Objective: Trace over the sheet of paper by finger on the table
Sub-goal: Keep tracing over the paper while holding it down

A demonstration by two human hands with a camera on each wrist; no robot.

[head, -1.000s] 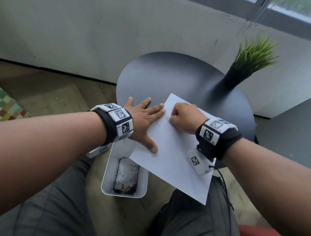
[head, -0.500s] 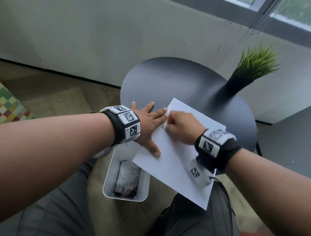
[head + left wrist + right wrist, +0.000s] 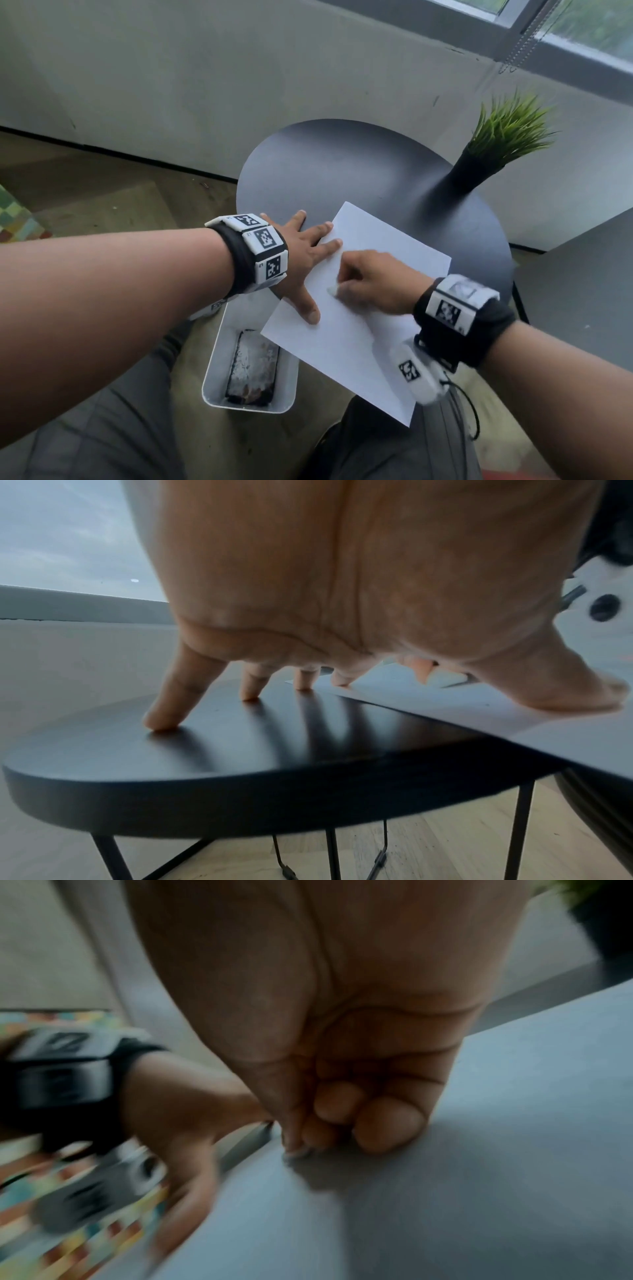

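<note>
We see a round dark bench (image 3: 342, 171) with thin black metal legs, standing close to a pale wall (image 3: 205, 85); a window (image 3: 582, 31) with a bead chain is at the upper right. The floor (image 3: 102, 192) is brown wood, and a patch of coloured checks (image 3: 13, 216) lies at the far left. A white sheet (image 3: 359, 342) lies slanted on the near part of the bench, and its near corner hangs over the edge above our lap. Our left hand (image 3: 301, 260) lies flat with its grip spread: the thumb and two fingers press on the left edge of the sheet, while the other two fingers (image 3: 161, 718) stand on the bare bench. Our right hand (image 3: 373, 281) is on the middle of the sheet with its grip curled into a loose fist that holds nothing. In the right wrist view, the curled fingers (image 3: 387, 1123) touch the paper, but the picture is blurred and we cannot tell which finger makes the line. A green plant (image 3: 507, 130) in a black pot stands at the far right of the bench, well apart from the sheet. On the floor just beside the bench, under our left wrist, there is a white tray (image 3: 215, 383) with a dark flat object (image 3: 253, 366) inside. Another dark surface (image 3: 582, 291) is at the right.
</note>
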